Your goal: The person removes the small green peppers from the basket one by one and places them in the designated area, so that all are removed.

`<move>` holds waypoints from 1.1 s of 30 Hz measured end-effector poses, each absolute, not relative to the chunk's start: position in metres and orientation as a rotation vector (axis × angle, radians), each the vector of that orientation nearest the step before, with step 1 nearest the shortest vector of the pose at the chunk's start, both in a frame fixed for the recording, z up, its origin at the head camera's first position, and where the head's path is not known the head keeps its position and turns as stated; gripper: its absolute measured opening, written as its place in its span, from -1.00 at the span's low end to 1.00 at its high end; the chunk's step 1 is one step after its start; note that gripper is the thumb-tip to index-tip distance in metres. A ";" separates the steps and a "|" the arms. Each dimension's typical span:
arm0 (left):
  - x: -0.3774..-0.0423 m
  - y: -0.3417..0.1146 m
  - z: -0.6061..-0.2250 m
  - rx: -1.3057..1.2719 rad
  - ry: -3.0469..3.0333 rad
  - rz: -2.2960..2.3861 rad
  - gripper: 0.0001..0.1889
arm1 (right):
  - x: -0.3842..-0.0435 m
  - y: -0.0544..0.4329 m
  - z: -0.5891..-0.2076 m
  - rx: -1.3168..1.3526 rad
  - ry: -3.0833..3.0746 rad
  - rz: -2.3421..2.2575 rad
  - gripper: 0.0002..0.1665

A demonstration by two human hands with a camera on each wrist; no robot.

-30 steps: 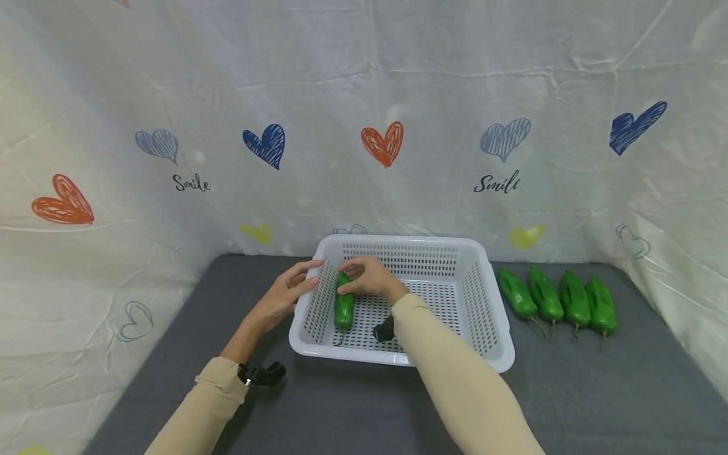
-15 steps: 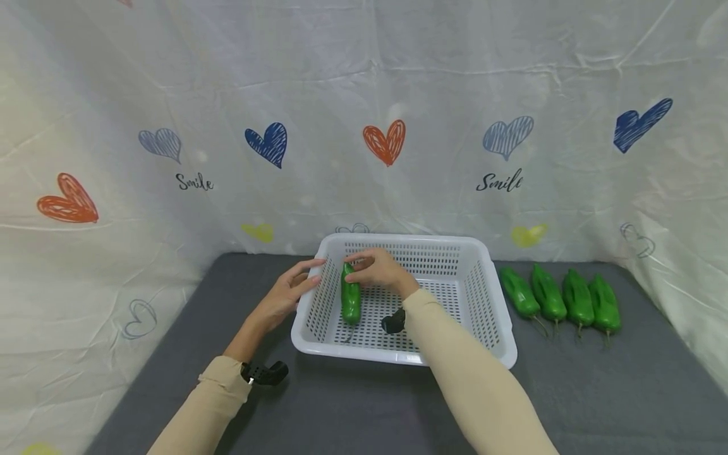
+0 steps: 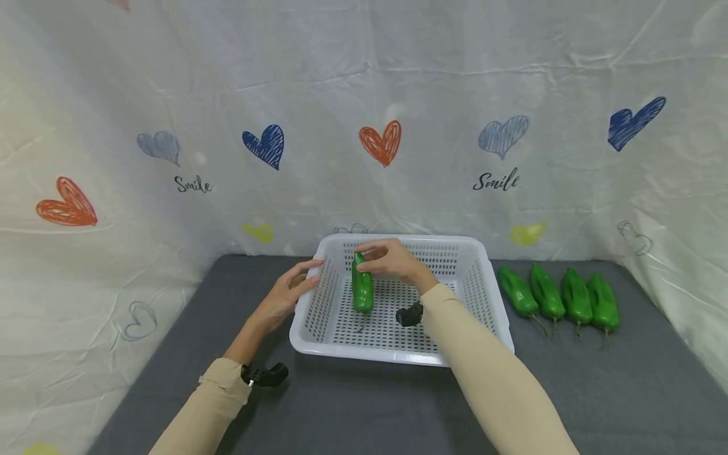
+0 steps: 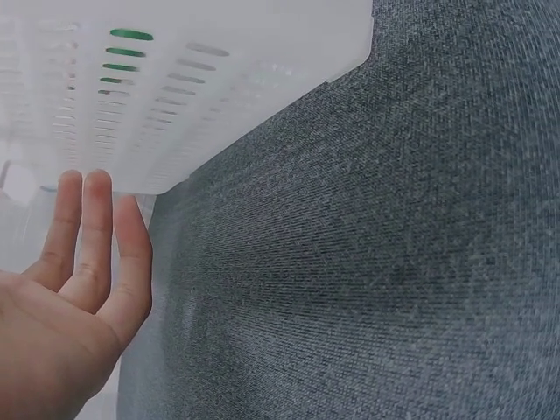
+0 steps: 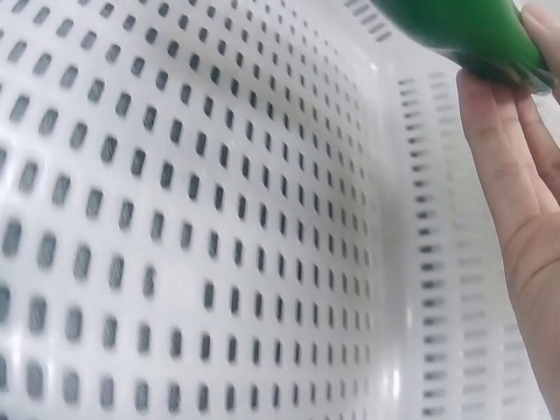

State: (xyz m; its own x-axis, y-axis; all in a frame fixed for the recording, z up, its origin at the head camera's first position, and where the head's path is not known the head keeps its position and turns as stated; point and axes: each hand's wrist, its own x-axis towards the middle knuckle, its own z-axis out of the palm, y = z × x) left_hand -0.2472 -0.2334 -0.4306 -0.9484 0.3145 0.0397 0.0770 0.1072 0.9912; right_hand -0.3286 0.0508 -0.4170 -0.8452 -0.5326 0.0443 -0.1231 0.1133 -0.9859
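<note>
My right hand pinches a long, glossy green pepper by its narrow far end, inside the white slotted plastic basket. The pepper's thin stem points toward me. In the right wrist view, the pepper appears raised above the basket floor, with fingers and thumb on either side of its end. My left hand touches the basket's left rim. The left wrist view shows the fingers of that hand fairly straight along the outer wall, the thumb hidden.
Several more green peppers lie in a row on the grey cloth, right of the basket. Behind the table hangs a white curtain printed with hearts. Black cameras are strapped to both wrists.
My right hand has moved the pepper right and slightly away from me, off the basket's left wall. The left hand has stayed at the rim.
</note>
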 end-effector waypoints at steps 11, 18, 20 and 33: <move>-0.246 -0.233 -0.431 0.404 2.199 1.954 -0.45 | -0.322 0.078 -0.395 -0.730 2.116 -1.748 -0.39; -0.248 -0.233 -0.433 0.410 2.218 1.961 -0.46 | -0.318 0.094 -0.384 -0.701 2.170 -1.762 -0.36; -0.247 -0.232 -0.432 0.416 2.232 1.961 -0.47 | -0.316 0.098 -0.380 -0.721 2.180 -1.769 -0.36; -0.247 -0.230 -0.432 0.397 2.283 1.969 -0.51 | -0.307 0.119 -0.364 -0.770 2.174 -1.833 -0.44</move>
